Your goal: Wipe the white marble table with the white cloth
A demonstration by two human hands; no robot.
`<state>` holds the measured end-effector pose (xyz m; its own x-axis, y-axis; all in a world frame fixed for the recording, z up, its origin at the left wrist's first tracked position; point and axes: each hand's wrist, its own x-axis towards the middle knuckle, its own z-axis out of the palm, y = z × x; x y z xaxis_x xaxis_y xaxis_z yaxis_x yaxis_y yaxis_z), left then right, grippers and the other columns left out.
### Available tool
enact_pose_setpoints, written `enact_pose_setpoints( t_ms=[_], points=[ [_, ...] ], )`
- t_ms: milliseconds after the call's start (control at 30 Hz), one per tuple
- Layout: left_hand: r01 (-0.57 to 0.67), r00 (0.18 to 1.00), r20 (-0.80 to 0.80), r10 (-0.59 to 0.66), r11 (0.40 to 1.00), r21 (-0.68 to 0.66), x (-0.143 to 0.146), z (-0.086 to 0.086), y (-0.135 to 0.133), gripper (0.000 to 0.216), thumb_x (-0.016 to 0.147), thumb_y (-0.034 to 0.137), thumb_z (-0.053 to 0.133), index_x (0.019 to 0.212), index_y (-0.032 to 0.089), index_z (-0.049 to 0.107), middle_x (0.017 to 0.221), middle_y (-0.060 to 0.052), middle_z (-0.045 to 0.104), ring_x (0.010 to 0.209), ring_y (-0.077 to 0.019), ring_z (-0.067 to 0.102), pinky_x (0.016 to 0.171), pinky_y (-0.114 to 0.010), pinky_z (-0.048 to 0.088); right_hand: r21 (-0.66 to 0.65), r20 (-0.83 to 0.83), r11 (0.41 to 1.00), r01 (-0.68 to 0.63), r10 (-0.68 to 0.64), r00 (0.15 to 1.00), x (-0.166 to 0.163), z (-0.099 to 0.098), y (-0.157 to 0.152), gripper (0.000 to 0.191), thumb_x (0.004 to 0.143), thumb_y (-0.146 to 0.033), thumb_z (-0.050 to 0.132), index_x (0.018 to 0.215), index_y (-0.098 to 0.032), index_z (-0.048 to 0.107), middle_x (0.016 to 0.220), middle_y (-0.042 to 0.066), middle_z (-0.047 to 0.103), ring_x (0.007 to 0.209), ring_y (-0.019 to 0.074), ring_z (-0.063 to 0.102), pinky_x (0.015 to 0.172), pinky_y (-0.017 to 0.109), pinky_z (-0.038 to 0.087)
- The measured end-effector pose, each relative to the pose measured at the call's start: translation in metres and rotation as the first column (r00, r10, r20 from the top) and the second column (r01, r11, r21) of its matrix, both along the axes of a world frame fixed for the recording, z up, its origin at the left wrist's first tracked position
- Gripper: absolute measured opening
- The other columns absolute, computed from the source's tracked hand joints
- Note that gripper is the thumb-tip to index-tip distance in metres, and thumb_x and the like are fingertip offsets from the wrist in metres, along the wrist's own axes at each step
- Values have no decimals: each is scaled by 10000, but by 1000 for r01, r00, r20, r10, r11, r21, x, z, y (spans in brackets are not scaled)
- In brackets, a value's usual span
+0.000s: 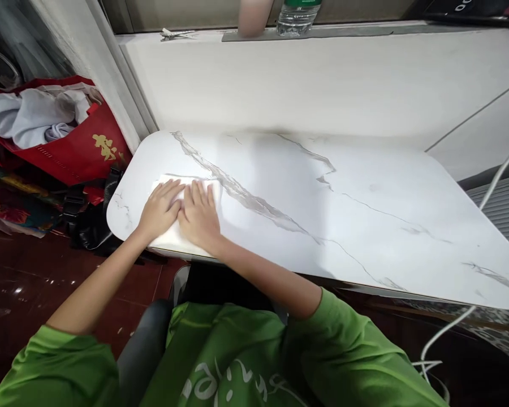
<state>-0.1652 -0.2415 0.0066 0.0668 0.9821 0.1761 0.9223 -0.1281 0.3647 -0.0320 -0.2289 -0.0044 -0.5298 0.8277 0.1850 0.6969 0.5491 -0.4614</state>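
A folded white cloth (214, 195) lies at the near left corner of a white marble-patterned table (331, 209). My left hand (161, 208) rests flat on the cloth, fingers stretched out and pointing away from me. My right hand (200, 215) lies flat beside it on the same cloth, fingers together and extended. The two hands touch at the thumbs. Most of the cloth is hidden under my palms; only its far and right edges show.
A red bag (74, 144) with grey clothes stands on the floor to the left, a black bag (91, 220) below it. A plastic bottle (297, 16) stands on the window ledge behind. A white cable (483, 203) hangs at the right.
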Motion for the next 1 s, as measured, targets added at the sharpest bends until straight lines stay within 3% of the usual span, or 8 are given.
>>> enact_pose_setpoints(
  t_ms=[133,300,500,733,867,1000],
  points=[
    [-18,999,51,18,1000,-2,-27,4,-30,475,897,303,340,1305,219,569,1437,-19,521,1379,-193,409,1190,-439,258,20,-26,990,-136,137,990,-21,6,-30,613,947,-254,357,1447,99,321,1544,247,290,1473,315,177,1230,467,76],
    [-79,995,66,79,997,-4,-60,4,-16,495,876,317,342,1298,222,583,1416,-16,542,1364,-222,428,1184,-430,280,37,-17,986,-162,163,986,-54,4,-13,609,945,-255,362,1434,108,338,1530,254,316,1464,317,209,1221,476,90],
    [-121,992,31,120,992,39,-90,3,60,494,839,298,371,1254,192,617,1382,-43,575,1319,-220,478,1149,-380,325,109,3,979,-175,175,984,-88,0,65,586,929,-231,349,1431,70,372,1515,218,373,1445,289,271,1208,456,133],
    [-20,998,54,16,997,78,-101,-3,177,452,833,254,392,1189,185,663,1305,-28,634,1235,-205,547,1100,-313,369,89,-15,996,-12,13,1000,-105,-6,162,581,926,-209,329,1435,70,364,1519,215,370,1439,285,276,1202,457,131],
    [-27,998,54,24,998,56,-103,-4,215,456,833,247,391,1192,194,668,1281,-5,647,1199,-215,567,1068,-303,397,45,-25,999,7,-6,1000,-109,-6,196,579,926,-199,345,1437,74,357,1526,209,361,1446,279,261,1212,436,110],
    [-25,999,40,24,999,40,-103,-1,235,483,818,223,381,1211,176,658,1290,-6,642,1190,-215,566,1062,-300,397,33,-28,999,19,-19,999,-109,-4,216,568,936,-207,349,1439,57,364,1529,200,362,1448,268,258,1215,425,107]
  ],
)
